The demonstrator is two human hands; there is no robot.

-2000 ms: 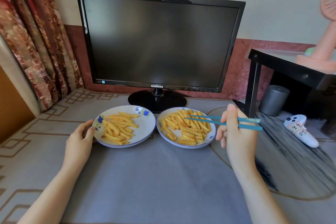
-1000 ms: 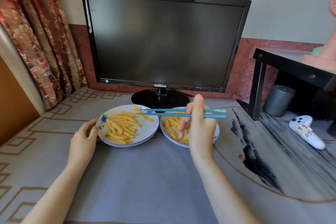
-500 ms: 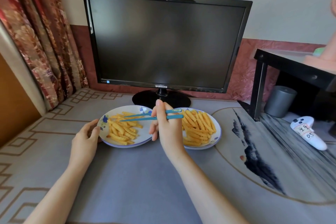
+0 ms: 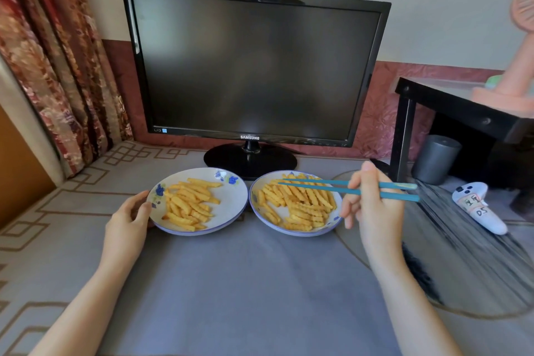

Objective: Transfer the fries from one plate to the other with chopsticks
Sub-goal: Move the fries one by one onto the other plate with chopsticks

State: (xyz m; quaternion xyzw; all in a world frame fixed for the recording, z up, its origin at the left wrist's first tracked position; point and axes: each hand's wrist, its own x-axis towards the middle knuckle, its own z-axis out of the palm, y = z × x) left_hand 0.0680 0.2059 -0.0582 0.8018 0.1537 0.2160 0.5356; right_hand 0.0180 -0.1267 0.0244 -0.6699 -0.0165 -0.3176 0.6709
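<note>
Two white plates with blue flowers stand side by side on the grey cloth. The left plate (image 4: 231,205) carries a loose heap of fries (image 4: 189,204). The right plate (image 4: 255,205) holds a bigger heap of fries (image 4: 300,205). My right hand (image 4: 372,205) grips a pair of blue chopsticks (image 4: 315,186) to the right of that plate; their tips hover over the far left part of its fries, with no fry visibly between them. My left hand (image 4: 127,220) touches the left plate's near-left rim with fingers and thumb.
A black Samsung monitor (image 4: 254,66) stands right behind the plates, its round base (image 4: 250,159) nearly touching them. At the right are a black side table (image 4: 462,113), a grey cylinder (image 4: 436,159) and a white controller (image 4: 479,208). A patterned curtain (image 4: 52,52) hangs at left.
My right hand carried the chopsticks from the right plate over to the left plate and back to the right plate. My left hand stayed on the left plate's rim.
</note>
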